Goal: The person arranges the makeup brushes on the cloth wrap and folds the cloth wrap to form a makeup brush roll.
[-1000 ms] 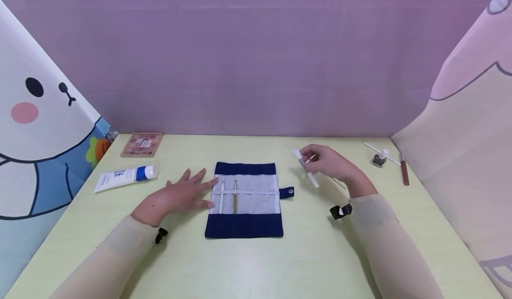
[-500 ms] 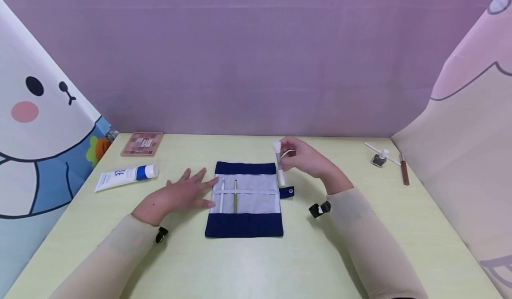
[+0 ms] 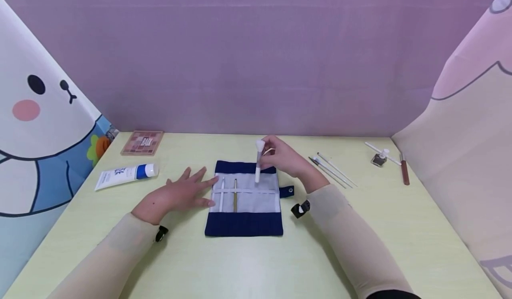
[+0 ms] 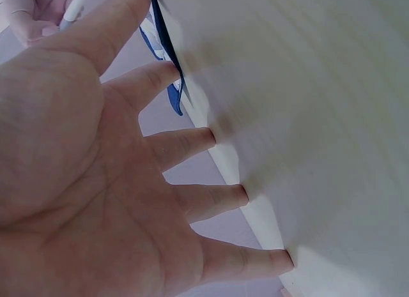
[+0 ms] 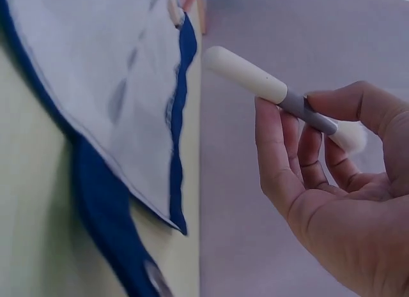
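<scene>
A makeup brush (image 3: 258, 161) with white bristles, a grey ferrule and a white handle is pinched in my right hand (image 3: 280, 157). It is held bristles up over the upper part of an unrolled navy brush roll (image 3: 244, 225). In the right wrist view, thumb and fingertips grip the ferrule (image 5: 307, 112). My left hand (image 3: 184, 194) lies spread on the table, its thumb and index finger on the roll's left edge. Under the roll's light elastic band sit a white stick (image 3: 222, 197) and a gold-brown brush (image 3: 235, 197). A snap strap (image 3: 286, 192) sticks out at the right.
Several thin brushes (image 3: 332, 171) lie right of the roll. Farther right are a small dark bottle (image 3: 379, 158) with a white stick by it, and a brown-handled tool (image 3: 405, 172). At the left lie a white-and-blue tube (image 3: 126, 176) and a pink palette (image 3: 142, 143).
My right hand has carried the brush leftward, from right of the roll to over it, turning it more upright. The thin brushes have come into view. My left hand has stayed put.
</scene>
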### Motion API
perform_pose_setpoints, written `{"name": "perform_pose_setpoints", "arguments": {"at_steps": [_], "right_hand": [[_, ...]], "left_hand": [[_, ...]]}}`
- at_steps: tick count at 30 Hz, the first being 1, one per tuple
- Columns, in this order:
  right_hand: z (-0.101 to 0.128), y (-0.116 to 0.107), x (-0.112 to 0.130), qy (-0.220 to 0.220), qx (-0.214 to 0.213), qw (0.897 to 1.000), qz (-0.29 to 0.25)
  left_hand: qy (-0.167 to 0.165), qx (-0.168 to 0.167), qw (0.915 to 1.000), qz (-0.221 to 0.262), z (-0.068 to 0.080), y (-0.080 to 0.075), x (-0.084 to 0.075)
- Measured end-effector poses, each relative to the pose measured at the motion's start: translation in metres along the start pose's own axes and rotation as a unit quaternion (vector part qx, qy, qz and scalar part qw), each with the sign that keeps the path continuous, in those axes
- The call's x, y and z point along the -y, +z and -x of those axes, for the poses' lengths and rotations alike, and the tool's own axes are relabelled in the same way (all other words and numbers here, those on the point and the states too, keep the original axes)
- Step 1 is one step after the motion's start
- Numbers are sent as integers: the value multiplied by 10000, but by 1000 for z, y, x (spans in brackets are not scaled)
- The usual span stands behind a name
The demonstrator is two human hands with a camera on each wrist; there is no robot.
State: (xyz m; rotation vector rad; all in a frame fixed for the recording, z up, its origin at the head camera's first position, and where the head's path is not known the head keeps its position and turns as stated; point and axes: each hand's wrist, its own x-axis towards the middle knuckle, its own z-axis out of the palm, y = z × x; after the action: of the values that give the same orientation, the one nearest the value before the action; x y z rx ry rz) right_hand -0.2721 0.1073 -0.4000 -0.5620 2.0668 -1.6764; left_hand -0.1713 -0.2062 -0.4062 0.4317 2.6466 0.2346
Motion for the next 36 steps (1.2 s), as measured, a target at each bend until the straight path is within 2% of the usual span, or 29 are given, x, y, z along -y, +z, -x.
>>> {"name": "perform_pose_setpoints", "arguments": {"at_steps": [14, 21, 28, 36], "right_hand": [[-15, 24, -11, 377, -7, 9991, 176], [-14, 28, -13, 661, 208, 9965, 470], [-9, 27, -14, 776, 406, 9884, 1242], [-6, 32, -10, 765, 332, 9681, 2361]], "left_hand": [[-5, -2, 10000, 39, 0, 0, -1], [-59, 26, 9999, 79, 1, -1, -1], [-117, 75, 9998, 109, -1, 0, 0], [-123, 83, 9998, 102, -1, 0, 1]]}}
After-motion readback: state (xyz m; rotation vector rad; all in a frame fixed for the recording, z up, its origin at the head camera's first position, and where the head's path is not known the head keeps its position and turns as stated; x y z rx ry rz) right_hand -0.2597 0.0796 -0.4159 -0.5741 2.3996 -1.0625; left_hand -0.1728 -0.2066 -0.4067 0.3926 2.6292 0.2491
